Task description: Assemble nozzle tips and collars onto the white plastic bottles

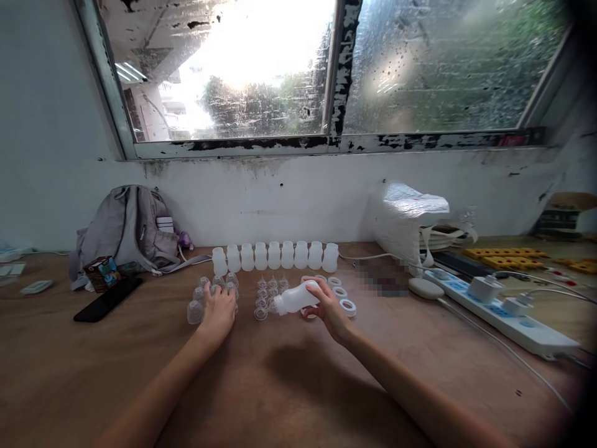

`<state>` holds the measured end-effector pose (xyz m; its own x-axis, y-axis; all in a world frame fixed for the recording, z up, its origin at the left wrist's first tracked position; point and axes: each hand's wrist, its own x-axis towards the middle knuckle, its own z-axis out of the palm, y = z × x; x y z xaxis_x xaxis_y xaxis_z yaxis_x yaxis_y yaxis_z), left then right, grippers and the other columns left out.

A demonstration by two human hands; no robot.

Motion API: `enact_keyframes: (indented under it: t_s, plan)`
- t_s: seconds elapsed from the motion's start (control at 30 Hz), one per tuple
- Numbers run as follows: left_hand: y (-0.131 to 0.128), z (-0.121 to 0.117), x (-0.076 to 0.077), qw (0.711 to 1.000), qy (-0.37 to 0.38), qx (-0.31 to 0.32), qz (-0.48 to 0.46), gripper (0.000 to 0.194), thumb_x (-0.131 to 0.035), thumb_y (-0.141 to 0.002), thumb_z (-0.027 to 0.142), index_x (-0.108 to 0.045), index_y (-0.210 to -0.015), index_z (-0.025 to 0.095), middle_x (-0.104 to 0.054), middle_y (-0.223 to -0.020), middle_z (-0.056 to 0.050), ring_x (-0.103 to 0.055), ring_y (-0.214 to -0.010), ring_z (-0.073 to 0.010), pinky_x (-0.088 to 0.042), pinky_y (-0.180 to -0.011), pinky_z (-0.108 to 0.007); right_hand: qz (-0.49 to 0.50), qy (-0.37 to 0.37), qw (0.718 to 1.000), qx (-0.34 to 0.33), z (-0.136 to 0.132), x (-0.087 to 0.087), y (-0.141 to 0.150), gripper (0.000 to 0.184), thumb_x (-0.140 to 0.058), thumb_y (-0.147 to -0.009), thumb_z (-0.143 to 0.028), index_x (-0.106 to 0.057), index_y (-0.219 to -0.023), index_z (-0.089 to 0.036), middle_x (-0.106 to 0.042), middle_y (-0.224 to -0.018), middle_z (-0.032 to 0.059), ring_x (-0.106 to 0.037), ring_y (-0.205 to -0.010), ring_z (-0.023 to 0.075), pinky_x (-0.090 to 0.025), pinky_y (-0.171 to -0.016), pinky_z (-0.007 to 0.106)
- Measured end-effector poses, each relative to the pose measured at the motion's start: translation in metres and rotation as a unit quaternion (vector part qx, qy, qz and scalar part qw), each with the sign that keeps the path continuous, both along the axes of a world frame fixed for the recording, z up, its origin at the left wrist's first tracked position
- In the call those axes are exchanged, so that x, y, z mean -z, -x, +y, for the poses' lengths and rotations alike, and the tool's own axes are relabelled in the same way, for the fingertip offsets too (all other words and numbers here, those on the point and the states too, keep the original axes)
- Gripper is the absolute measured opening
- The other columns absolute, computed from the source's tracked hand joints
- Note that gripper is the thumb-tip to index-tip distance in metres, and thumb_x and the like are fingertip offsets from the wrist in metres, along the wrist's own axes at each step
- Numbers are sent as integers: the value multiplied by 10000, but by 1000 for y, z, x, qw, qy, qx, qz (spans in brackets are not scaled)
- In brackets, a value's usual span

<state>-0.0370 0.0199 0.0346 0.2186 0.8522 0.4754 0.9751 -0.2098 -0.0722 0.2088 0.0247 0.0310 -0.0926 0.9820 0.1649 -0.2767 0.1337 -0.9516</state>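
Observation:
My right hand (328, 306) grips a translucent white baby bottle (298, 297), tilted above the table with its narrow end pointing left and slightly down. Below that end stand rows of clear bottle nipples (262, 298). My left hand (219, 306) reaches into a cluster of clear domed caps (194, 312), its fingers bent down around one; the fingertips are partly hidden among them. White screw rings (347, 307) lie to the right, some behind my right hand. Along the back, several similar bottles (274, 256) stand upright in a row.
A grey backpack (125, 227), a small box (102, 274) and a black phone (108, 300) are at the left. On the right lie a white power strip (504, 314) with plugged chargers, a round white device (425, 288) with a cable, and a white bag (405, 227). A wall and window stand behind.

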Motion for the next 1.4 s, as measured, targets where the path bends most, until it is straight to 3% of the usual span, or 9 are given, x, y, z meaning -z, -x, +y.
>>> enact_keyframes:
  t_s: [0.07, 0.13, 0.27, 0.37, 0.53, 0.7, 0.87, 1.07, 1.4]
  plan:
    - [-3, -1, -6, 996, 1, 35, -77, 136, -498, -759, 220, -547, -871, 160, -619, -749, -80, -551, -822, -259, -251, -919, -481, 15, -8, 1000, 19, 1, 0, 0, 242, -539, -734, -372, -487, -920, -226, -509, -802, -6, -545, -596, 126, -464, -416, 224]
    - [-9, -4, -11, 972, 25, 99, -213, 214, -508, -769, 310, -489, -941, 185, -617, -829, -66, -568, -770, -225, -385, -815, -412, 29, -9, 999, 35, 3, 1, -1, 247, -540, -727, -379, -478, -904, -219, -518, -768, -11, -539, -553, 120, -449, -394, 221]
    - [-26, -15, -13, 864, 92, 205, -449, 313, -538, -748, 344, -426, -1010, 216, -566, -1028, -55, -589, -699, -153, -476, -673, -301, 31, 1, 996, 78, 6, 2, -3, 258, -540, -714, -409, -465, -862, -211, -515, -668, -31, -491, -430, 92, -357, -312, 183]
    - [-37, -23, -5, 821, 119, 230, -509, 328, -517, -764, 316, -431, -1065, 217, -559, -1029, -52, -594, -725, -148, -485, -694, -301, 24, -3, 993, 118, 7, 0, -6, 264, -536, -707, -425, -465, -844, -211, -498, -618, -46, -449, -381, 67, -282, -279, 151]
    - [-45, -27, 9, 783, 169, 252, -543, 331, -508, -769, 305, -436, -1072, 191, -566, -1000, -60, -588, -840, -175, -484, -755, -325, 21, -22, 988, 150, 7, -2, -10, 262, -518, -693, -443, -464, -809, -214, -472, -572, -64, -402, -353, 51, -230, -269, 141]
    - [-47, -28, 13, 765, 187, 262, -558, 337, -524, -763, 313, -422, -1049, 167, -590, -908, -55, -590, -831, -171, -479, -764, -308, 4, -6, 993, 122, 1, -2, -4, 263, -518, -702, -436, -450, -829, -216, -468, -561, -65, -408, -351, 61, -231, -270, 145]
    - [-46, -29, 11, 770, 177, 271, -549, 324, -514, -773, 308, -431, -1049, 161, -567, -953, -63, -579, -841, -164, -473, -761, -286, 6, -9, 998, 63, -7, -1, 5, 250, -526, -720, -415, -419, -827, -216, -477, -591, -58, -433, -364, 71, -259, -274, 152]
    - [-43, -29, 11, 777, 172, 285, -534, 312, -512, -776, 302, -452, -1046, 157, -552, -986, -77, -563, -884, -180, -465, -792, -303, 8, 5, 999, 42, -10, 1, 6, 275, -528, -716, -430, -400, -826, -212, -496, -581, -51, -471, -396, 98, -299, -279, 165]
    - [-44, -24, 19, 747, 188, 279, -574, 340, -531, -764, 333, -467, -1046, 154, -558, -1010, -79, -561, -894, -186, -464, -786, -289, 18, -9, 999, 27, -11, 6, 8, 237, -519, -735, -399, -400, -826, -215, -502, -640, -39, -505, -443, 105, -354, -305, 176]
